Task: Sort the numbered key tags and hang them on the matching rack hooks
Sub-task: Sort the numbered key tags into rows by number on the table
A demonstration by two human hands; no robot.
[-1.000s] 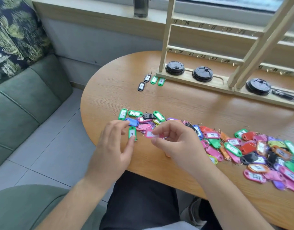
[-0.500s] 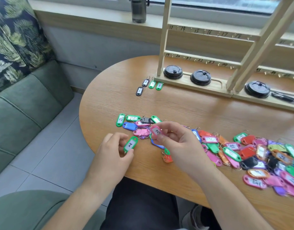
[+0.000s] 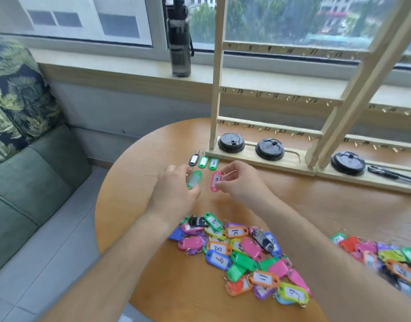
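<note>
My left hand [image 3: 174, 190] pinches a green key tag [image 3: 194, 179] just above the round wooden table [image 3: 139, 173]. My right hand [image 3: 240, 181] pinches a pink key tag [image 3: 215, 182] by its ring end, beside the green one. Three sorted tags lie in a row just beyond: a black tag [image 3: 194, 159], a green tag [image 3: 203, 161] and a green tag marked 3 [image 3: 213, 163]. A heap of coloured numbered tags [image 3: 241, 254] lies near me, between and under my forearms. The wooden rack [image 3: 271, 123] with numbered hooks stands at the table's far side.
Three black lids [image 3: 269, 149] sit in the rack's base tray, and a dark tool [image 3: 390, 174] lies at its right end. A dark bottle [image 3: 179, 38] stands on the windowsill. A green sofa [image 3: 25, 182] is to the left. More tags [image 3: 385, 256] spread to the right.
Both hands have lifted their tags off the heap and carried them forward to the row of sorted tags by the rack. The view has tilted up toward the window.
</note>
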